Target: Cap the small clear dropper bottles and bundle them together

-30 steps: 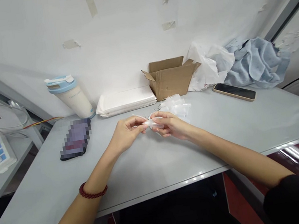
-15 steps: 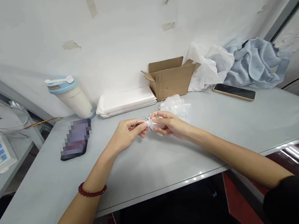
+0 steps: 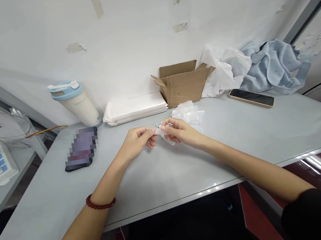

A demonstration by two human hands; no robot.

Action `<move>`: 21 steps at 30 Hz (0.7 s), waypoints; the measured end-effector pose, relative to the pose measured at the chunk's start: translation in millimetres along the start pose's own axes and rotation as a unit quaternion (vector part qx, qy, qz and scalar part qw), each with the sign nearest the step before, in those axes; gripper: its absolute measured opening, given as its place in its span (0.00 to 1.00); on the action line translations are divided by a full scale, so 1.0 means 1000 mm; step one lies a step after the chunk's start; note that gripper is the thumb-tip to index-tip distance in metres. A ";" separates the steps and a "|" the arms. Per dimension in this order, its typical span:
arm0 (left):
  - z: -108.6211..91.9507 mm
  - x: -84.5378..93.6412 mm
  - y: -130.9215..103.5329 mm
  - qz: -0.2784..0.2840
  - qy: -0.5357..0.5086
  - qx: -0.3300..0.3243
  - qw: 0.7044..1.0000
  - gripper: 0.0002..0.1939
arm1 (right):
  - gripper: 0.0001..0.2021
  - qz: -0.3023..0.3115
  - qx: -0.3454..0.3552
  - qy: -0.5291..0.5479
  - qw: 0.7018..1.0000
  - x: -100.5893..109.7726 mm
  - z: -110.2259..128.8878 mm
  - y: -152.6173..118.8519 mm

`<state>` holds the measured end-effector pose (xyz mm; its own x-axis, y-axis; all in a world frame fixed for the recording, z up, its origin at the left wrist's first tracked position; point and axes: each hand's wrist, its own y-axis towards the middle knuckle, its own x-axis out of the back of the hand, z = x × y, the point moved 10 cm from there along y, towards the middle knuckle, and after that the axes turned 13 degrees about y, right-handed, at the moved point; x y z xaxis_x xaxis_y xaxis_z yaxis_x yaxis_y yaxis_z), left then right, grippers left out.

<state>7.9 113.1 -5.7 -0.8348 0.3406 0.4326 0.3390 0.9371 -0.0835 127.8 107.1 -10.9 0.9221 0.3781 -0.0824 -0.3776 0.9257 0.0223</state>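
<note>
My left hand (image 3: 139,142) pinches the left side of a small translucent white plastic piece (image 3: 158,131) between thumb and forefinger, just above the table. On the piece's other side, my right hand (image 3: 181,132) grips it with thumb and fingertips. Part of the piece hangs below the right fingers; its exact kind is too small to make out. Beyond my fingertips lie small thin metal hooks (image 3: 154,125). Behind the right hand is a loose pile of similar translucent white pieces (image 3: 189,111), partly covered by that hand.
Along the wall stand a tumbler (image 3: 76,105), a stack of white envelopes or sheets (image 3: 134,108), an open cardboard box (image 3: 184,88), a white plastic bag (image 3: 222,69) and a blue cloth (image 3: 277,67). Phones lie left (image 3: 82,148) and right (image 3: 251,98) on the grey table (image 3: 170,179).
My left fingertips have shifted slightly left, and the thin loop seen by them earlier no longer shows. More of the white piece is visible between my hands. The right fingers have moved slightly.
</note>
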 end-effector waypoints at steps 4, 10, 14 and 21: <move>0.014 0.003 0.001 -0.018 -0.070 0.054 0.996 0.16 | 0.12 -0.042 0.191 -0.233 0.953 0.001 0.028 -0.007; 0.003 0.002 -0.001 -0.015 -0.070 0.014 0.997 0.16 | 0.15 -0.028 0.219 -0.261 0.940 -0.004 0.033 -0.009; -0.013 0.006 -0.004 -0.050 0.016 -0.053 0.997 0.14 | 0.19 -0.037 0.138 -0.169 0.975 0.004 0.023 -0.003; -0.017 0.011 -0.007 -0.101 0.045 -0.074 0.991 0.14 | 0.19 -0.043 0.078 -0.062 0.994 0.009 0.009 0.001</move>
<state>4.2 108.8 15.1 -0.8525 0.1326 0.5056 0.2347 0.9614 0.1435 136.3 111.7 -3.0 0.9573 0.2870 0.0335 -0.2884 0.9411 0.1765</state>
